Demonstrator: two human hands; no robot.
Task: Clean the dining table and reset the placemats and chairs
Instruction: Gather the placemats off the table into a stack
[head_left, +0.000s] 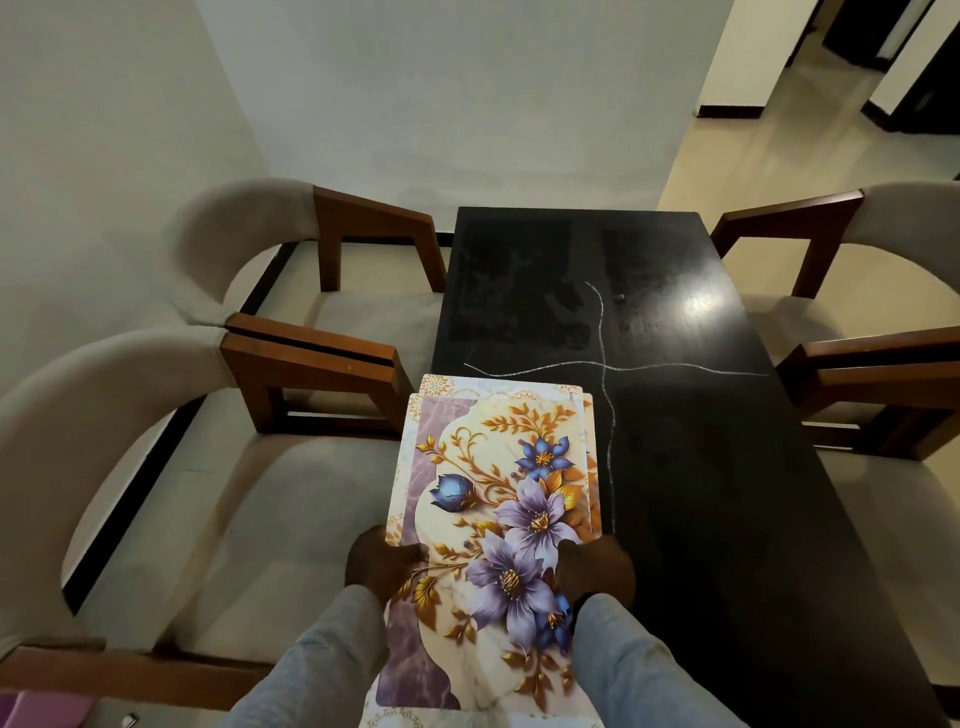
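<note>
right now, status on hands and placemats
Both hands, left and right, gripping placemats stack. Held over table near edge. Small speck on tabletop.

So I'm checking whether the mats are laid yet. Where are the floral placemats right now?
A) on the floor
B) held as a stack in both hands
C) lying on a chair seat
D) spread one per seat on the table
B: the floral placemats are stacked, gripped by the left hand and right hand over the near edge of the dark table.

The placemats (498, 499) bore purple and blue flowers with gold leaves on cream. The dining table (701, 467) was glossy black. The chairs (208, 509) were beige with brown wood.
</note>
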